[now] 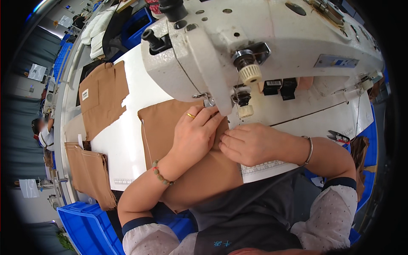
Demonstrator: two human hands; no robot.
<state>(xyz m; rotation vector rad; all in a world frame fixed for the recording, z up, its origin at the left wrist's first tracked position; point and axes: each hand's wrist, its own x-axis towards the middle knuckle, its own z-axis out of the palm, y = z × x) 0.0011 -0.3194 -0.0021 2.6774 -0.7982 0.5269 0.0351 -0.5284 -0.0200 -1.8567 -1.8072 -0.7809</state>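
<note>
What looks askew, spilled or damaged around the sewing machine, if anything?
The brown fabric at upper left looks askew: its right edge is stepped and jagged, not straight. No spill shows, nor clear damage on the brown panel under the left hand and right hand.

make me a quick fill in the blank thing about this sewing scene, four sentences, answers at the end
1. By the sewing machine, the left hand and right hand touch fabric coloured ____.
2. The beaded bracelet circles the ____ wrist.
3. The metal bangle circles the ____ wrist.
4. The plastic crate at the picture's lower left is coloured ____.

Missing words: brown; left; right; blue.
</note>
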